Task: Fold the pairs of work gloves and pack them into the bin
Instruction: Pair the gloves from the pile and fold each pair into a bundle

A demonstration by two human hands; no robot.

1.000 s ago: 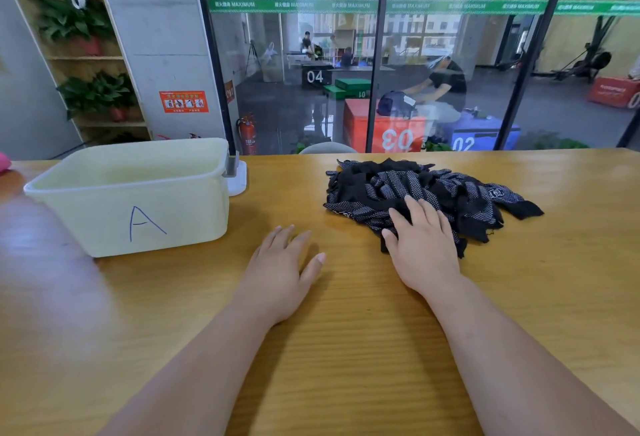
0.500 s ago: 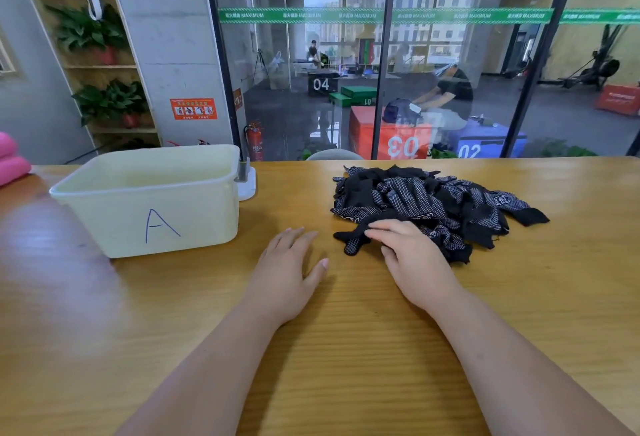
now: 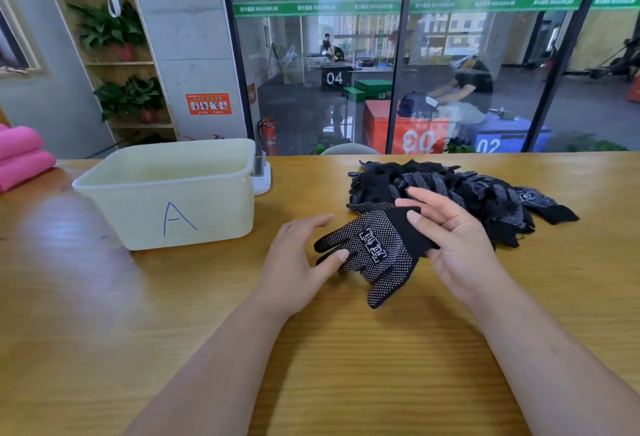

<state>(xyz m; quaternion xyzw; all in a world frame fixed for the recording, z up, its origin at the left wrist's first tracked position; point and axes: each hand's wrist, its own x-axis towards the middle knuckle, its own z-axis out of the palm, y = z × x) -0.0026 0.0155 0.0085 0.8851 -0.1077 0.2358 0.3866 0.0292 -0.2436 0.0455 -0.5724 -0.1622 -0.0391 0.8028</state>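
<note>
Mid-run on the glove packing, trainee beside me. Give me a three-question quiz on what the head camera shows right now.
1. True or false: the bin stands to the right of the glove pile.
2. Which part of the single glove does the right hand pinch? A: fingertips. B: cuff. C: thumb.
3. Fill in: the left hand, its thumb touching the single glove's fingers, is ___ (open or shut).

Key: 1 false, the bin is on the left; 2 B; 3 open.

Head cam, fwd & down, close over table (image 3: pixel 346 366)
</note>
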